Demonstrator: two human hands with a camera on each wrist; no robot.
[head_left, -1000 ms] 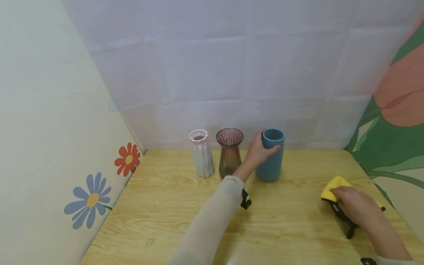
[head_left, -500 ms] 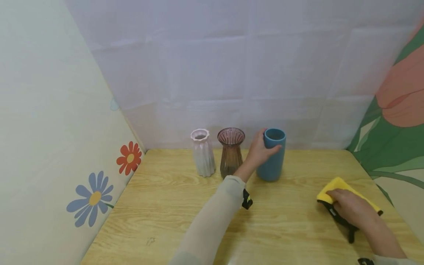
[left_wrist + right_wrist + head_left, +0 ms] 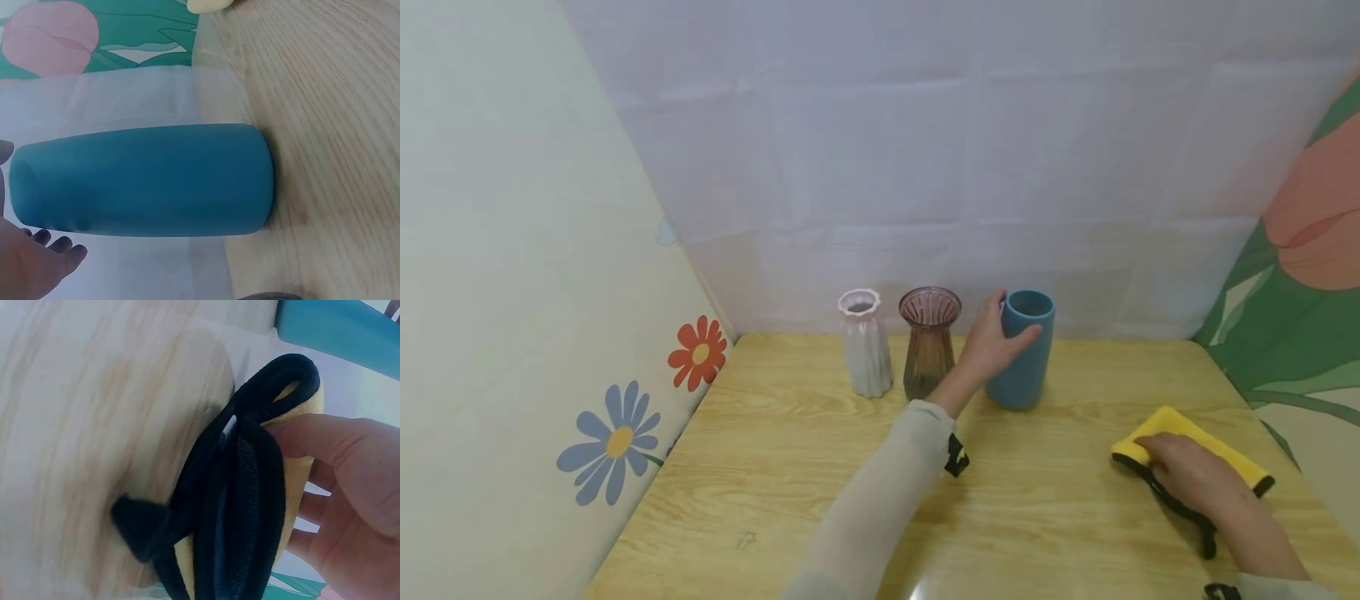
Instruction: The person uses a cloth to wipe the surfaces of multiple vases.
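I see left hand (image 3: 988, 346) fingers curled round blue vase (image 3: 1022, 350) upright at table (image 3: 820, 467) back | right hand (image 3: 1187, 479) fingers pinching yellow-black cloth (image 3: 1180, 429) on table's right side

Light wooden table (image 3: 820, 467) — white vase (image 3: 865, 343), brown glass vase (image 3: 928, 337), blue vase (image 3: 1022, 367), yellow-and-black cloth (image 3: 1202, 446).

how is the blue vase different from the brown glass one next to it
The blue vase is opaque and smooth; the brown glass vase is see-through and ribbed. The blue one is a plain cylinder, the brown one narrows to a neck and flares. The left hand grips only the blue one. Both stand upright.
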